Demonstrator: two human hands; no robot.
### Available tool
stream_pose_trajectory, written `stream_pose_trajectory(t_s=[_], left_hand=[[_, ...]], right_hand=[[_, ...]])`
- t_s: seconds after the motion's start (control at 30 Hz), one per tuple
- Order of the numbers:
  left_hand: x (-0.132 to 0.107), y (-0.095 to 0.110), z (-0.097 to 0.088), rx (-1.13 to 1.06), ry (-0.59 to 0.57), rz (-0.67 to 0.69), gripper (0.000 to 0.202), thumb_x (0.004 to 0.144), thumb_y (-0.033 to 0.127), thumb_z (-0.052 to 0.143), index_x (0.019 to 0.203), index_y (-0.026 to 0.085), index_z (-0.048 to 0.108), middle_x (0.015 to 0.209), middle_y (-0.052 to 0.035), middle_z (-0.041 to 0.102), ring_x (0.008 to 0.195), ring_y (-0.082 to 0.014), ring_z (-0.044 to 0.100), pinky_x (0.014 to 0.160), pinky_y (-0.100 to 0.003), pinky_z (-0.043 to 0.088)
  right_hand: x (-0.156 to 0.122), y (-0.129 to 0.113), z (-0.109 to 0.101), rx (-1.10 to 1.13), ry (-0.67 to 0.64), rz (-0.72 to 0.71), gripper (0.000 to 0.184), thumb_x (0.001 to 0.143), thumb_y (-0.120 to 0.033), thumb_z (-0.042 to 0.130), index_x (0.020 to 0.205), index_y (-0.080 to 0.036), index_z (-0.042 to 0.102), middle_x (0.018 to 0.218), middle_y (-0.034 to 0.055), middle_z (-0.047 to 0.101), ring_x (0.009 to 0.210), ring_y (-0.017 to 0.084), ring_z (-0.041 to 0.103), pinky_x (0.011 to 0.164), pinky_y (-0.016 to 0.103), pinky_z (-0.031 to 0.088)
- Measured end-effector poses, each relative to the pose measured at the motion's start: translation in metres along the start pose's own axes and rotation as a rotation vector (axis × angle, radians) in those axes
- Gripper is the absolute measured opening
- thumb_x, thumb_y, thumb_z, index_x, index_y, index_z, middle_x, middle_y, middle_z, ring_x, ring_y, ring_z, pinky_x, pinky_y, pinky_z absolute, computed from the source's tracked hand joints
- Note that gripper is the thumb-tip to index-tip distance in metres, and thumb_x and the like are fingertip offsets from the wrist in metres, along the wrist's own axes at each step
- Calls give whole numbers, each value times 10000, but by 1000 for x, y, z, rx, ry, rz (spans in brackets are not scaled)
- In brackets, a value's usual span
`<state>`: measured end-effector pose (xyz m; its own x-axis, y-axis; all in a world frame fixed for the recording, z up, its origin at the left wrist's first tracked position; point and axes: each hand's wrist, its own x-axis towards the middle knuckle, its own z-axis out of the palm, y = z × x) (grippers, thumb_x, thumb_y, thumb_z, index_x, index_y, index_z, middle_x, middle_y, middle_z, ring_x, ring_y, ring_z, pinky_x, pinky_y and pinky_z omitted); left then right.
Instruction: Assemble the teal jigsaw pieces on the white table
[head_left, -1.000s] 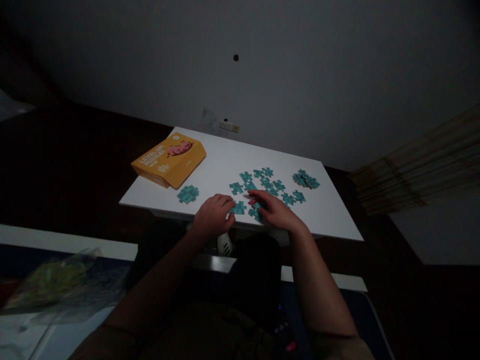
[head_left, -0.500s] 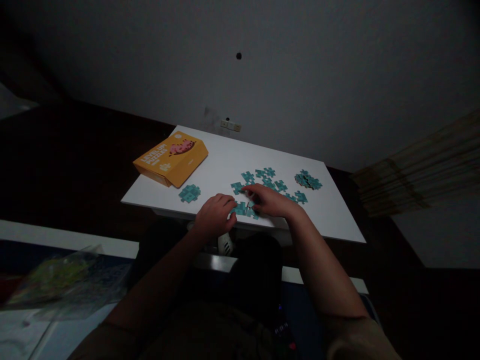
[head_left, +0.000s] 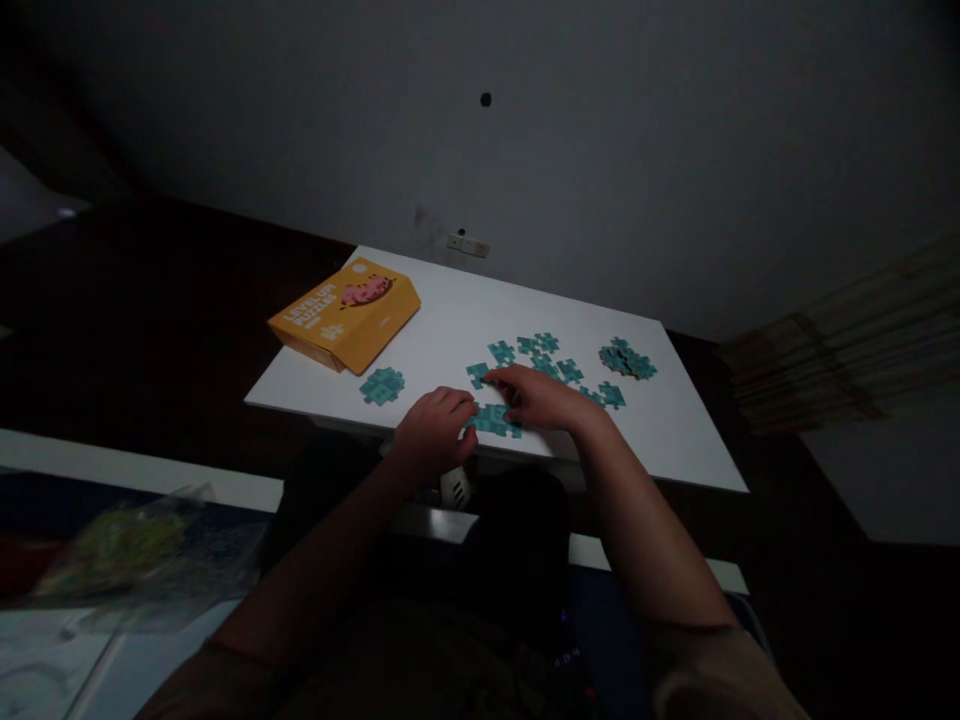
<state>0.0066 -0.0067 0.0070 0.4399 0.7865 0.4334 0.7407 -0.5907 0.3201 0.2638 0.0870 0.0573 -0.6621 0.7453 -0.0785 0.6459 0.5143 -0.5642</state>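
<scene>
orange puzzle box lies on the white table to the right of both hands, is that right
No. The head view shows the orange puzzle box lying on the white table to the left of the left hand and the right hand, not to their right.

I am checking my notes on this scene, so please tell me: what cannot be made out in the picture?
Head view, the only view:
Pieces under the right hand: hidden by its fingers.
Whether the left hand grips the joined pieces: too dark and small to tell.
Small print on the orange box: too small.
Contents of the plastic bag: blurred and dark.
</scene>
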Motion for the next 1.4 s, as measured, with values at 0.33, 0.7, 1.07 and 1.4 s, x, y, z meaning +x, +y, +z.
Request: stream_pose_trajectory(t_s=[0.33, 0.7, 1.07, 1.4], left_hand=[[1, 0, -1, -8, -8, 9, 255, 963, 191, 669, 1203, 207, 753, 1292, -120, 789, 1195, -334, 697, 996, -514, 591], [0, -1, 0, 1, -6, 22, 246, 976, 203, 687, 1215, 204, 746, 1302, -126, 787, 1188, -336, 694, 989, -519, 596], [0, -7, 6, -3, 49, 54, 244, 967, 211, 681, 1202, 192, 741, 1273, -137, 793, 1173, -352, 717, 961, -541, 622], [3, -7, 1, -2, 44, 72, 228, 987, 214, 656, 1194, 188, 749, 1274, -150, 795, 1170, -354, 726, 962, -543, 637]], right_hand=[[-7, 6, 7, 65, 65, 20, 763, 766, -105, 824, 1499, -296, 731, 1240, 93, 770, 964, 260, 714, 897, 436, 611], [-66, -33, 26, 33, 398, 47, 489, 1014, -243, 656, 1495, -311, 714, 1386, 133, 750, 1312, 358, 680, 1168, 572, 543], [-69, -34, 59, 56, 504, 8, 572, 978, -202, 732, 1534, -306, 653, 1427, 119, 687, 1369, 344, 630, 1193, 582, 556], [-128, 41, 50, 120, 1099, 365, 281, 1022, -426, 674, 1248, -274, 744, 1225, 97, 780, 1137, 304, 735, 1040, 511, 613]])
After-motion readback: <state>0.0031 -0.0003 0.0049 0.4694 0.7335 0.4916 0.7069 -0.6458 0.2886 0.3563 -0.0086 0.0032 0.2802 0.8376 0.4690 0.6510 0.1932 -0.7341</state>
